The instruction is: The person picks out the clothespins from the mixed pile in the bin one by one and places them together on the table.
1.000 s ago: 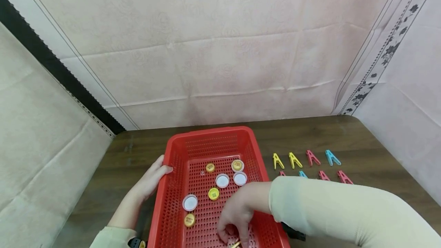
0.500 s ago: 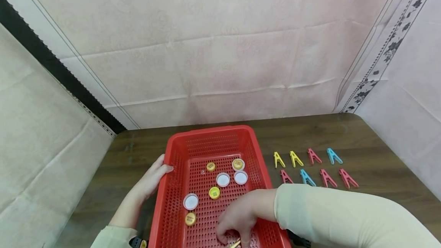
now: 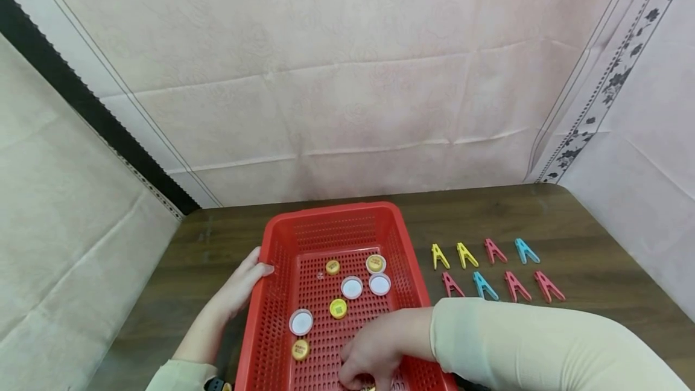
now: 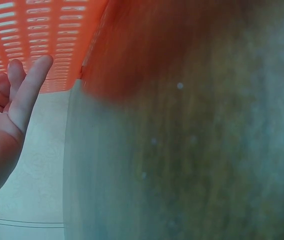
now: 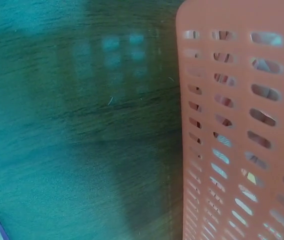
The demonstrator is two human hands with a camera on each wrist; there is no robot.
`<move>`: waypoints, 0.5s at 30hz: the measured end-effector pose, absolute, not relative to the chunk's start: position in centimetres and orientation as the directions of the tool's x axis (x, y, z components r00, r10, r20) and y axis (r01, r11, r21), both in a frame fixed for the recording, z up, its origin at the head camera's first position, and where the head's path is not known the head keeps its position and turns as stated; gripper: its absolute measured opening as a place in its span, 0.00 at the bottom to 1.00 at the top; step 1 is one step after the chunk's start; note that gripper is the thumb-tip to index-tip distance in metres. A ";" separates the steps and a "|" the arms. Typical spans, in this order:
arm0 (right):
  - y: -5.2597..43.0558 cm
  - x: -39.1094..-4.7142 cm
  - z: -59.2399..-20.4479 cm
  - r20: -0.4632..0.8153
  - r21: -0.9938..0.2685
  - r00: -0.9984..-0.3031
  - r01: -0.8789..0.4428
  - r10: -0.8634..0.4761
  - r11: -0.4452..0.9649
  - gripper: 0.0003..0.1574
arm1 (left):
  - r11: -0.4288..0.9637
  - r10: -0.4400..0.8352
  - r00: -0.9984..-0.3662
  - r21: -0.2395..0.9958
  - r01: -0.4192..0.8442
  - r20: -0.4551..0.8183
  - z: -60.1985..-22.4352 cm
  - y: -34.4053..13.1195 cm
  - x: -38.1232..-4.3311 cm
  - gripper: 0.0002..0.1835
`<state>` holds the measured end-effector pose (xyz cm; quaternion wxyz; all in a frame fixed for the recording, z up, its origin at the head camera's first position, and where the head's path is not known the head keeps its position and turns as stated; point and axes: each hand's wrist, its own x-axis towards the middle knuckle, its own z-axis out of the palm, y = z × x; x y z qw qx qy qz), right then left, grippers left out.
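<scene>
A red perforated plastic basket [image 3: 320, 209] stands on the wooden table, holding yellow bottle caps such as one at its middle [image 3: 338, 308] and white discs such as one at its left [image 3: 301, 322]. At the basket's left side, my left hand [image 3: 239, 285] grips the rim, thumb over the edge; the left wrist view shows its fingers [image 4: 29, 95] against the outer wall. My right hand [image 3: 374, 349] reaches down inside near the front, fingers bent, pinching a yellow bottle cap [image 3: 369, 388] that is mostly hidden. In the right wrist view, the basket wall [image 5: 242, 100] covers the hand.
To the right of the basket, several clothespins lie in two rows: yellow ones [image 3: 438, 256], pink ones [image 3: 516, 286] and blue ones [image 3: 485, 286]. A pale cloth [image 3: 347, 89] hangs behind the wooden table [image 3: 228, 228]. The right forearm [image 3: 532, 343] crosses the basket's right rim.
My right hand has moved slightly down towards the front, and the yellow cap at its fingertips now shows less. The right sleeve uncovers the nearer clothespin row. The left hand keeps its place.
</scene>
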<state>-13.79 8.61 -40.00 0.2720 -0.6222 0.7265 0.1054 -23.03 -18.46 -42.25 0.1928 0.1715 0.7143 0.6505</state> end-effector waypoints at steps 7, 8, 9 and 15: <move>8.7 -14.1 -40.0 -0.476 -0.183 -0.121 -0.955 -0.871 0.233 0.18 | 0.102 0.489 -0.871 0.995 -0.001 -0.051 -42.3 -18.3 -23.1 0.19; 8.7 -14.2 -40.0 -0.466 -0.175 -0.140 -0.953 -0.874 0.247 0.18 | 0.102 0.487 -0.872 0.995 -0.002 -0.051 -42.2 -18.3 -23.1 0.19; 8.7 -14.2 -40.0 -0.454 -0.169 -0.158 -0.951 -0.877 0.258 0.19 | 0.104 0.487 -0.872 0.995 0.002 -0.050 -42.2 -18.3 -23.1 0.19; 8.8 -14.6 -40.1 -0.427 -0.206 -0.176 -0.936 -0.887 0.285 0.19 | 0.116 0.484 -0.873 0.993 -0.003 -0.060 -42.1 -18.4 -22.9 0.19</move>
